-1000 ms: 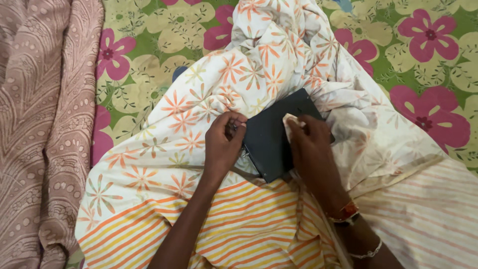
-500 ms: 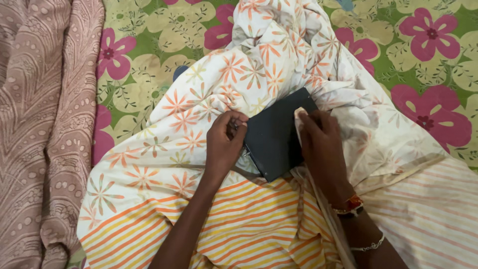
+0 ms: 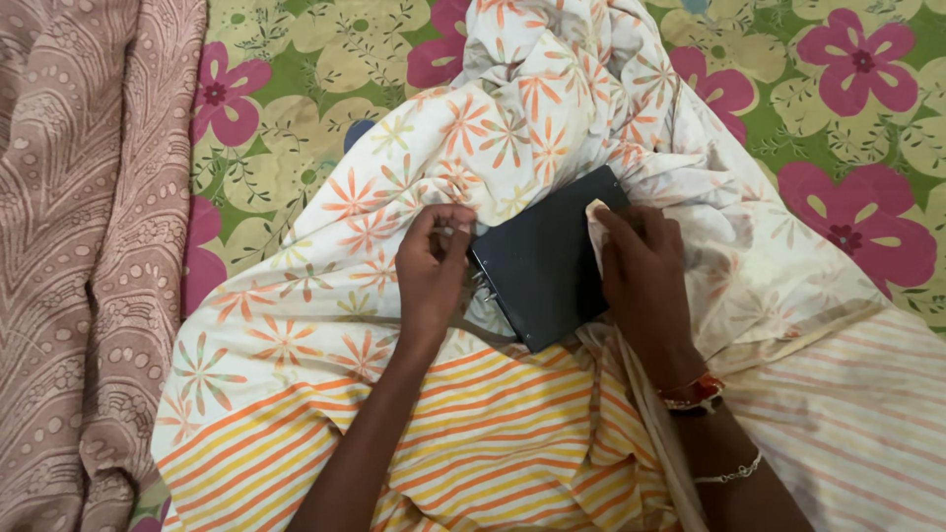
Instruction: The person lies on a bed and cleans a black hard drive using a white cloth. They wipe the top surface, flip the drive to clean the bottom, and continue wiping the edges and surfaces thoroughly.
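Note:
A dark flat rectangular board (image 3: pixel 540 266) lies tilted on a white cloth printed with orange flowers and orange-yellow stripes (image 3: pixel 325 325). My left hand (image 3: pixel 431 276) is at the board's left edge, its fingers pinched on the cloth there. My right hand (image 3: pixel 642 281) rests over the board's right side and pinches a fold of the same cloth against it. Part of the board is hidden under my right hand and the cloth.
Under everything is a green bedsheet with big pink and cream flowers (image 3: pixel 286 89). A pinkish-brown patterned cloth (image 3: pixel 79 246) lies along the left side. The white cloth bunches up in a heap (image 3: pixel 552 59) at the top middle.
My left hand has shifted slightly left and up along the board's edge. My right hand has slid right over the board, uncovering more of its dark face.

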